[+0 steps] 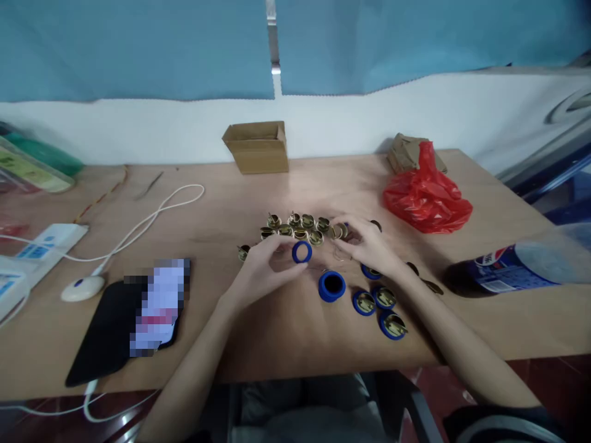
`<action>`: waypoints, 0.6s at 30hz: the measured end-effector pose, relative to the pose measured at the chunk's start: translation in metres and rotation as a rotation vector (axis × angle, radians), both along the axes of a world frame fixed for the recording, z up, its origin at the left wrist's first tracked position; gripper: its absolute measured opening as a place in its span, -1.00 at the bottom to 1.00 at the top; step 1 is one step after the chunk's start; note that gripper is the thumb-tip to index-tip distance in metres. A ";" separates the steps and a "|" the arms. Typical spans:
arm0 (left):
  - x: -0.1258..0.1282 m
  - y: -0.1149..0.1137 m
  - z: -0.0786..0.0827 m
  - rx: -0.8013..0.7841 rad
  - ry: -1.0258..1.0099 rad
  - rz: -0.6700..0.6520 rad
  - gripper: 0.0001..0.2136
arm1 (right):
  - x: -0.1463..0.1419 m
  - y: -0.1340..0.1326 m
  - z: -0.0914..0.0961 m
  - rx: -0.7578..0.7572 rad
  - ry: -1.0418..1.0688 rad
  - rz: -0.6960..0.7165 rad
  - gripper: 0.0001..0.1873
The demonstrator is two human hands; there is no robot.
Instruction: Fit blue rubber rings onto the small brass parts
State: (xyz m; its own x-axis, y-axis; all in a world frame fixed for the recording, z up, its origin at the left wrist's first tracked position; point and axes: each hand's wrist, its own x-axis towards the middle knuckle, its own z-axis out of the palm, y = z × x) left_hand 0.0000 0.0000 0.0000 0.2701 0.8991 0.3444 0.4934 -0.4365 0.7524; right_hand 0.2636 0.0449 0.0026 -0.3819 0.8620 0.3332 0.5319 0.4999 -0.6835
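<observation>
My left hand point(261, 271) pinches a blue ring point(296, 259) between thumb and fingers, its open middle facing me. Opposite it, my right hand point(372, 249) grips a round brass-coloured metal clip point(340, 231) by its edge. Just beyond both hands, several similar brass clips point(308, 221) lie in rows, prongs upward. A blue round piece with a dark hollow centre point(332, 287) stands on the table below the hands. Close to my right forearm lie blue rings with brass clips in them point(392, 324). Other pieces are partly hidden behind my right hand and forearm.
A red plastic bag point(427, 200) and a cola bottle point(498, 267) lie to the right on the wooden table point(207, 215). An open cardboard box point(263, 151) stands at the back. Leftward are a phone point(161, 304), a black pad point(104, 332), white cables and a power strip point(44, 249).
</observation>
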 end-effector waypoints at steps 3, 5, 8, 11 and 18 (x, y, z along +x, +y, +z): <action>0.015 0.002 -0.016 0.115 -0.125 0.136 -0.70 | -0.003 -0.001 -0.006 -0.041 0.064 0.078 -0.71; 0.025 0.003 -0.025 0.136 -0.185 0.178 -0.69 | -0.004 -0.001 -0.008 -0.061 0.083 0.117 -0.68; 0.036 0.003 -0.033 0.137 -0.228 0.182 -0.68 | -0.005 -0.002 -0.010 -0.073 0.077 0.155 -0.67; 0.043 0.003 -0.035 0.163 -0.247 0.173 -0.68 | -0.007 -0.005 -0.009 -0.061 0.067 0.176 -0.69; 0.049 -0.003 -0.035 0.141 -0.410 0.183 -0.65 | -0.011 -0.009 -0.010 -0.024 0.050 0.158 -0.63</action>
